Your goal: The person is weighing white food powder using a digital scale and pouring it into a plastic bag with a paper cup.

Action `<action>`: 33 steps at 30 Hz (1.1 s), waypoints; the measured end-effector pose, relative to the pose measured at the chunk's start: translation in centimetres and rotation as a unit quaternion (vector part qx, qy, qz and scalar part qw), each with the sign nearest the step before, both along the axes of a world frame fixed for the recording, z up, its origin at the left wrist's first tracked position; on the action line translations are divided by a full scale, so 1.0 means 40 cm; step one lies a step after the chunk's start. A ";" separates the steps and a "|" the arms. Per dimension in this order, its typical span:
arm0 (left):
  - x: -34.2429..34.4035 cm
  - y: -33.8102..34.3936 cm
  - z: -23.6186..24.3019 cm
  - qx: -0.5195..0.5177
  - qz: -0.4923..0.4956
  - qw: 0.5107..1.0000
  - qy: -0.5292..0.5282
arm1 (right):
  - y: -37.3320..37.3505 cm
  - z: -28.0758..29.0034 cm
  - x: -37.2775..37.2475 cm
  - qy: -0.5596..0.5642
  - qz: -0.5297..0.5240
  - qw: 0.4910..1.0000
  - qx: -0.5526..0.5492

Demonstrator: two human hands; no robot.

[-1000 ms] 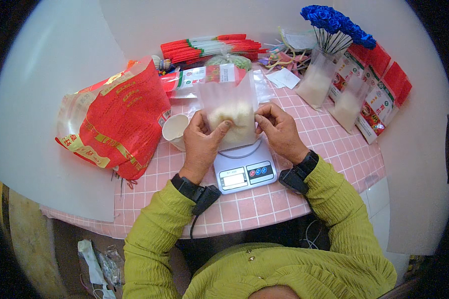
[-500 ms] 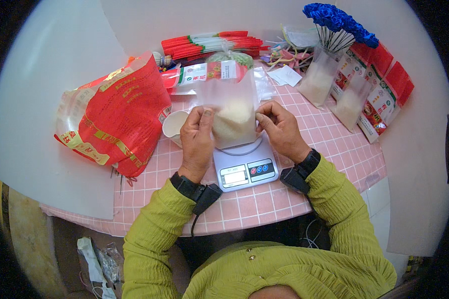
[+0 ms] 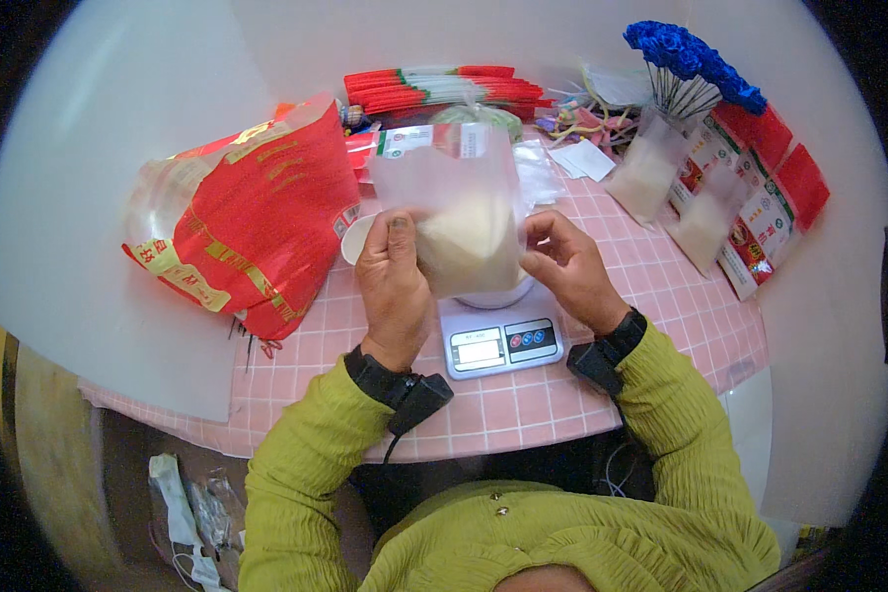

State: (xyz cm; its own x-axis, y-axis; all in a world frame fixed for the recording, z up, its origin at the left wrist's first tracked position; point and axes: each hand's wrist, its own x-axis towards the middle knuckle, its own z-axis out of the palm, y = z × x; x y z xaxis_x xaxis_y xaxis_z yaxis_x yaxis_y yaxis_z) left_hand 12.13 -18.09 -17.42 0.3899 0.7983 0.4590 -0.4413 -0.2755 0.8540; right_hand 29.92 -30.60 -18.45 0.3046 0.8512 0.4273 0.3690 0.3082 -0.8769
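A frosted see-through bag (image 3: pixel 464 247), part filled with pale rice-like grain, is held upright in front of me. My left hand (image 3: pixel 397 286) grips its left side, thumb on the near face. At its right edge my right hand (image 3: pixel 574 276) pinches the plastic between thumb and fingers. Below and behind it is a white digital kitchen scale (image 3: pixel 503 347), its round plate mostly hidden by the bag. Whether the bag touches the plate I cannot tell. A white cup (image 3: pixel 356 240) shows partly behind my left hand.
A large red sack (image 3: pixel 266 217) leans at the left. Filled clear bags (image 3: pixel 643 178), blue artificial flowers (image 3: pixel 696 64) and printed red-and-white packets (image 3: pixel 760 232) stand at the right. Along the back lie stacked red packets (image 3: pixel 449 91) and a white paper (image 3: pixel 582 160).
Both hands have raised the bag slightly off the scale and toward me, so it looks larger. More of the cup is now hidden. The whole view has shifted slightly.
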 end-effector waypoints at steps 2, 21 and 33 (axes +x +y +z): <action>-0.004 -0.023 0.032 -0.104 -0.052 0.982 -0.146 | -0.003 0.010 -0.016 0.041 0.059 0.997 0.006; -0.030 -0.068 0.053 -0.148 -0.156 0.966 -0.144 | -0.028 0.027 -0.113 0.400 0.216 0.888 -0.074; -0.047 -0.067 0.057 -0.120 -0.167 0.977 -0.057 | -0.023 0.015 -0.118 0.352 0.244 0.901 -0.069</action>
